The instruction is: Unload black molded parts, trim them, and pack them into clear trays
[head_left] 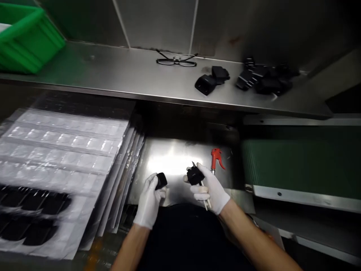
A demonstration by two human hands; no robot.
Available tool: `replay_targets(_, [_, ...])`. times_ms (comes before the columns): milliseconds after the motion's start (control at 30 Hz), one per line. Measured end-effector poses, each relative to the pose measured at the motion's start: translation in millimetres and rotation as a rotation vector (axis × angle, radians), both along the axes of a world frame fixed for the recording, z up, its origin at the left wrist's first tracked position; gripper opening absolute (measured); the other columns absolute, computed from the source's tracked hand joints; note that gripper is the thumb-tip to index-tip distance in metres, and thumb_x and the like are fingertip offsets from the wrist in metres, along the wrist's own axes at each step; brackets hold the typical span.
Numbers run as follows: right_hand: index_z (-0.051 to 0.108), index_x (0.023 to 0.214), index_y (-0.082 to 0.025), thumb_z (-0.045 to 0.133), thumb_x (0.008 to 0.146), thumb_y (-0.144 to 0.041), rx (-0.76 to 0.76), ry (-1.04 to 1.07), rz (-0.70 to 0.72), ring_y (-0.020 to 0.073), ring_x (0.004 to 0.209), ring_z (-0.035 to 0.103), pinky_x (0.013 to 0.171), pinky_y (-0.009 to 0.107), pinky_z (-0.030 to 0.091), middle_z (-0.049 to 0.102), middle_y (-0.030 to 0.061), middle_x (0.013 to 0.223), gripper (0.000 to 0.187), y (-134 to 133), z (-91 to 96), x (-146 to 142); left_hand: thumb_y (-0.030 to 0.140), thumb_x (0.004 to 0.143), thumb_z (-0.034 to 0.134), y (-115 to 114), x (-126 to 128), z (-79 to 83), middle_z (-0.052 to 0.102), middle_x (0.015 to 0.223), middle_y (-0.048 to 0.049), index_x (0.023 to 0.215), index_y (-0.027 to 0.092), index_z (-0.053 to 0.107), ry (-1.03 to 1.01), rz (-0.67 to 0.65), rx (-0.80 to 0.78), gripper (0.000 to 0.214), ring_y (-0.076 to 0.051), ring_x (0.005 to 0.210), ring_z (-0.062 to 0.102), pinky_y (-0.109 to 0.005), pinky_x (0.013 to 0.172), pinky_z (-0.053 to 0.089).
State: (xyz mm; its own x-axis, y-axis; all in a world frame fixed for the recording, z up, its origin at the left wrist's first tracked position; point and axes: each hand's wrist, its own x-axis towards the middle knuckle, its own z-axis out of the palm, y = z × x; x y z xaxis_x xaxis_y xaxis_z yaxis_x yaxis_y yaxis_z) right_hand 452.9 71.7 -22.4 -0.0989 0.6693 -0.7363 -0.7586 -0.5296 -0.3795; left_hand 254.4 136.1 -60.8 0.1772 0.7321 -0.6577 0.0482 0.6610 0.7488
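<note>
Both hands wear white gloves. My left hand (149,197) is closed on a small black plastic piece (161,181) with rounded corners, held over the metal worktop (172,158). To its right, my right hand (208,186) grips a black plastic part (195,175) between thumb and fingers. A slim tool with pale handle ends (207,204) is also in that hand; a pointed tip (193,164) shows above the part. The fingers hide the tool's middle, so its kind is unclear. Just beyond the right hand lies a red air blow gun (216,158).
At left stands a stack of clear blister trays (64,150), with black pieces (34,201) in the near rows. A metal shelf (113,71) carries a green bin (31,41), eyeglasses (176,62) and black parts (207,83). A green conveyor belt (304,165) runs at right.
</note>
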Motion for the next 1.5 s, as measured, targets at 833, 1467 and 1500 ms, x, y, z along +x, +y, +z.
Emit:
replay_targets(833, [0.049, 0.088, -0.022, 0.032, 0.106, -0.062, -0.229, 0.206, -0.076, 0.0056, 0.028, 0.019, 0.025, 0.013, 0.019, 0.041, -0.0094, 0.047, 0.047, -30, 53.2, -41, 0.034, 0.103, 0.040, -30, 23, 53.8, 0.070, 0.117, -0.0064, 0.115, 0.023, 0.072, 0.044, -0.521, 0.798, 0.035, -0.021, 0.115, 0.063, -0.033, 0.104, 0.048])
replay_targets(1467, [0.056, 0.082, -0.021, 0.019, 0.099, -0.078, -0.262, -0.082, 0.238, 0.0131, 0.025, 0.031, 0.024, 0.020, 0.030, 0.041, -0.0041, 0.035, 0.069, -25, 64.7, -38, 0.047, 0.104, 0.031, -52, 23, 66.2, 0.071, 0.119, -0.0096, 0.125, 0.023, 0.071, 0.124, -0.497, 0.672, 0.051, -0.025, 0.114, 0.066, -0.035, 0.095, 0.054])
replay_targets(1500, [0.053, 0.080, -0.021, 0.019, 0.097, -0.080, -0.290, -0.067, 0.244, 0.0130, 0.025, 0.031, 0.024, 0.020, 0.030, 0.041, -0.0041, 0.035, 0.070, -25, 64.9, -37, 0.047, 0.104, 0.031, -52, 24, 67.0, 0.072, 0.118, -0.0094, 0.125, 0.023, 0.071, 0.135, -0.511, 0.668, 0.050, -0.025, 0.112, 0.066, -0.034, 0.094, 0.054])
